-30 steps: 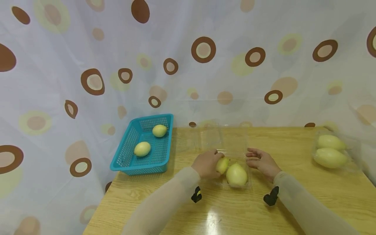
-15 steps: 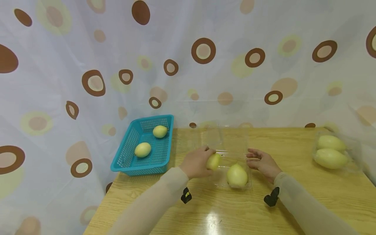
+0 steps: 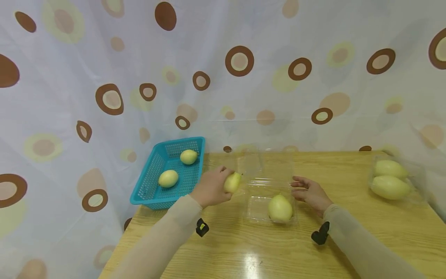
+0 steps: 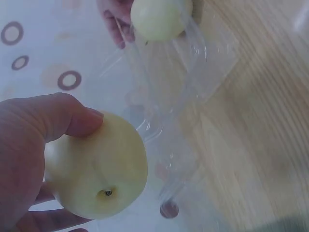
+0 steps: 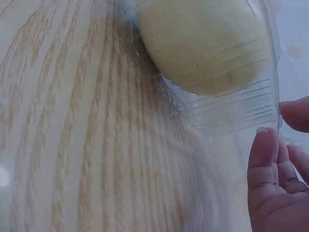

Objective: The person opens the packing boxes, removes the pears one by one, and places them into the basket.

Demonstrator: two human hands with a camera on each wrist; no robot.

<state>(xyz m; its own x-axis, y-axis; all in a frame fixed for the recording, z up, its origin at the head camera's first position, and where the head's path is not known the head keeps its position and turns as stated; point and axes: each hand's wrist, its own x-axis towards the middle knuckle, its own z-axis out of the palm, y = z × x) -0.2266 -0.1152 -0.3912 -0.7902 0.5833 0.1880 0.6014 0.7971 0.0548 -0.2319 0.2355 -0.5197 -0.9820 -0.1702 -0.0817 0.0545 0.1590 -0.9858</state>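
My left hand (image 3: 211,188) grips a pale yellow pear (image 3: 232,183) above the table, between the blue basket and an open clear plastic clamshell box (image 3: 257,205). In the left wrist view the thumb presses on the pear (image 4: 104,164), with fingers curled beneath it. Another pear (image 3: 280,209) sits in the right half of the box; the left half holds nothing. My right hand (image 3: 311,195) is at the box's right side. In the right wrist view its thumb and fingertips pinch the rim, one on each side.
A blue plastic basket (image 3: 201,170) at the left holds two pears (image 3: 168,178). At the far right stands another clear box with two pears (image 3: 390,188) inside. The box's lid (image 3: 275,164) lies folded back toward the dotted curtain (image 3: 265,85).
My left hand has lifted a pear out of the box's left half and carried it left toward the basket. The right hand has stayed at the box's right side.
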